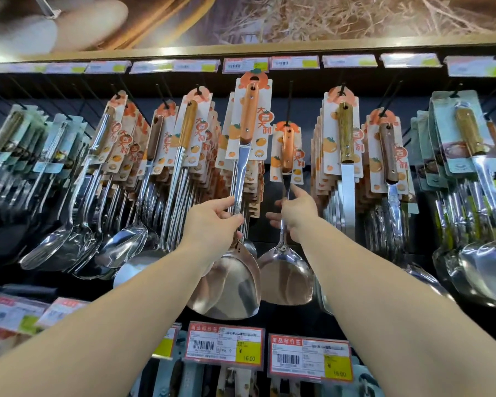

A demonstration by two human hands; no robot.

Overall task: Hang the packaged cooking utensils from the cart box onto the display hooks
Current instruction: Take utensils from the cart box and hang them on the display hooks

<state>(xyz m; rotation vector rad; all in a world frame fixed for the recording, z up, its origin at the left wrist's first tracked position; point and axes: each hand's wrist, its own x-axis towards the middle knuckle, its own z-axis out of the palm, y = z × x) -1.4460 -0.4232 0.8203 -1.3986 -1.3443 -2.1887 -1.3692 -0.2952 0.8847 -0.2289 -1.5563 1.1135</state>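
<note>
Centre frame: the left hand (212, 222) wraps its fingers round the steel shank of a carded wok spatula (248, 116), card lifted high. The right hand (295, 210) pinches the hung neighbour spatula (287, 147). Stiff, blade-heavy and slick, I'd say: grip the shank, not the card

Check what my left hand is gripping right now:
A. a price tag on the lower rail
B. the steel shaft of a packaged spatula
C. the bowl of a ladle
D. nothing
B: the left hand curls round the steel shaft of the raised spatula, below its orange handle and card, while the right hand holds the shaft of the lower spatula beside it.
</note>
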